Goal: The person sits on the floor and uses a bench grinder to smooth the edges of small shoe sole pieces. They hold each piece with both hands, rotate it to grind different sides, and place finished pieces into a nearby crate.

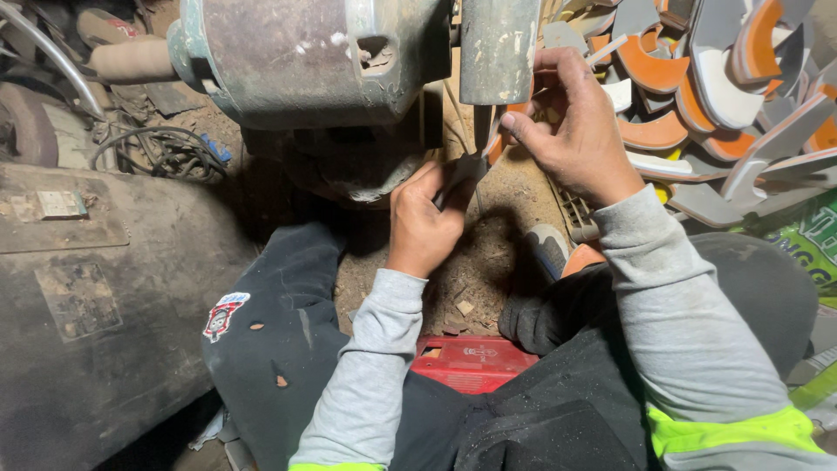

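My left hand (423, 222) and my right hand (575, 131) both grip one thin, flat grey-and-orange piece (475, 161), holding it up against the grinding wheel (499, 48) of a bench grinder. The left hand pinches the piece's lower end; the right thumb and fingers hold its upper end beside the wheel. The grinder's rusty motor body (305, 52) sits at the top, left of the wheel. Most of the piece is hidden behind my fingers.
A heap of grey-and-orange cut shapes (715, 96) lies at the right. A large dark metal casing (96, 288) stands at the left, with cables (157, 148) behind it. A red box (471, 359) lies between my legs on sawdust-covered ground (488, 262).
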Demonstrator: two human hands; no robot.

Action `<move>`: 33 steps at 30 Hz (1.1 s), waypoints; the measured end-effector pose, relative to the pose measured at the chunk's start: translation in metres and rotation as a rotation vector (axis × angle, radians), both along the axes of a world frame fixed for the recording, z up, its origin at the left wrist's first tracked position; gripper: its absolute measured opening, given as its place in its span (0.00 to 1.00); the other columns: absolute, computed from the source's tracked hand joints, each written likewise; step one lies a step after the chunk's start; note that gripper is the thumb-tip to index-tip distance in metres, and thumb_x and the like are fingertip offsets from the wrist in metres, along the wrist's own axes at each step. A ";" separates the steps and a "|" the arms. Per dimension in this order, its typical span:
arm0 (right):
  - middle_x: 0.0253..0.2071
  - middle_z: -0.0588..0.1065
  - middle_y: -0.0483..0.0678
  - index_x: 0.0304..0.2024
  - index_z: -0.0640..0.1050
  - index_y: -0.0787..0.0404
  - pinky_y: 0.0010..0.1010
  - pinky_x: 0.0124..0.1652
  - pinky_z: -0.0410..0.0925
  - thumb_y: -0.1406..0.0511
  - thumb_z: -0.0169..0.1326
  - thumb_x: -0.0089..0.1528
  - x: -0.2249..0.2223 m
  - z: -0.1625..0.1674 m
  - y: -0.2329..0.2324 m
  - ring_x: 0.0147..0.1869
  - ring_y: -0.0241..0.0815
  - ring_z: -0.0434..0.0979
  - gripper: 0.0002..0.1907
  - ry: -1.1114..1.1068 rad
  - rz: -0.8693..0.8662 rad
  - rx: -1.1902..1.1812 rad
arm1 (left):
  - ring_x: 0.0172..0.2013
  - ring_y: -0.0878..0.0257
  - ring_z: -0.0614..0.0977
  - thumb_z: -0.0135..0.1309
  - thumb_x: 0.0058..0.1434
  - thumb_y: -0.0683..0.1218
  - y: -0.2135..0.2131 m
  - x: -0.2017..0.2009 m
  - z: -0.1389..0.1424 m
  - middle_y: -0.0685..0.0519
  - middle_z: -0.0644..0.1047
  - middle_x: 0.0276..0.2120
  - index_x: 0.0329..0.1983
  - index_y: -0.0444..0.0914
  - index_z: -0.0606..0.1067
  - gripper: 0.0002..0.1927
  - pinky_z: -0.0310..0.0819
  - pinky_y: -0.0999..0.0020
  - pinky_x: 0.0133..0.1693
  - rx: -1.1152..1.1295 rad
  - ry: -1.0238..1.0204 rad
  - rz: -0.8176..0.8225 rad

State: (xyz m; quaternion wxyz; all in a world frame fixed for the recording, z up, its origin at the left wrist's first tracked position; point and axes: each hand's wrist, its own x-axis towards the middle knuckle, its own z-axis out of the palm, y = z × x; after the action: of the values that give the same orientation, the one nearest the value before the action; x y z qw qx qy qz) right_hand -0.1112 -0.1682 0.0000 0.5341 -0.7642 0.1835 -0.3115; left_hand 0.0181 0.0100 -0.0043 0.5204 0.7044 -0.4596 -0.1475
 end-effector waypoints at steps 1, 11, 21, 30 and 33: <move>0.54 0.72 0.46 0.63 0.65 0.64 0.22 0.51 0.74 0.73 0.61 0.68 0.000 -0.001 0.002 0.52 0.31 0.75 0.25 -0.006 0.005 0.051 | 0.30 0.53 0.81 0.59 0.60 0.37 0.001 0.002 -0.001 0.46 0.78 0.32 0.42 0.35 0.80 0.08 0.73 0.64 0.35 0.005 -0.019 -0.001; 0.46 0.70 0.44 0.57 0.66 0.64 0.21 0.45 0.69 0.71 0.63 0.66 0.005 -0.018 0.019 0.46 0.31 0.66 0.23 0.091 -0.111 -0.006 | 0.30 0.54 0.82 0.51 0.59 0.36 0.013 0.023 0.000 0.44 0.78 0.31 0.40 0.34 0.78 0.08 0.74 0.65 0.36 0.080 0.002 -0.040; 0.41 0.73 0.46 0.53 0.66 0.67 0.22 0.40 0.72 0.67 0.64 0.63 0.005 -0.044 0.035 0.39 0.30 0.75 0.23 0.167 -0.168 0.178 | 0.32 0.59 0.86 0.61 0.59 0.43 0.025 0.041 0.009 0.47 0.83 0.32 0.42 0.36 0.81 0.09 0.77 0.68 0.38 0.223 0.048 -0.088; 0.43 0.75 0.46 0.49 0.69 0.67 0.24 0.49 0.75 0.74 0.60 0.60 -0.012 -0.037 0.004 0.49 0.33 0.81 0.17 0.156 0.140 0.387 | 0.38 0.54 0.82 0.58 0.56 0.33 0.026 0.024 0.019 0.46 0.78 0.39 0.45 0.34 0.80 0.14 0.76 0.66 0.41 -0.069 -0.170 -0.071; 0.42 0.75 0.46 0.52 0.71 0.67 0.24 0.45 0.74 0.72 0.60 0.61 -0.017 -0.020 -0.004 0.44 0.34 0.79 0.18 0.216 0.134 0.258 | 0.37 0.58 0.82 0.57 0.55 0.33 0.025 0.023 0.006 0.47 0.78 0.38 0.44 0.33 0.80 0.13 0.76 0.68 0.40 -0.063 -0.140 -0.040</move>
State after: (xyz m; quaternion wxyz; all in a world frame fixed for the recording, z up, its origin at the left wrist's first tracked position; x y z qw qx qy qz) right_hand -0.1285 -0.1725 -0.0199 0.6246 -0.7289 0.2266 -0.1652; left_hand 0.0410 0.0351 0.0016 0.5060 0.6869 -0.5131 -0.0938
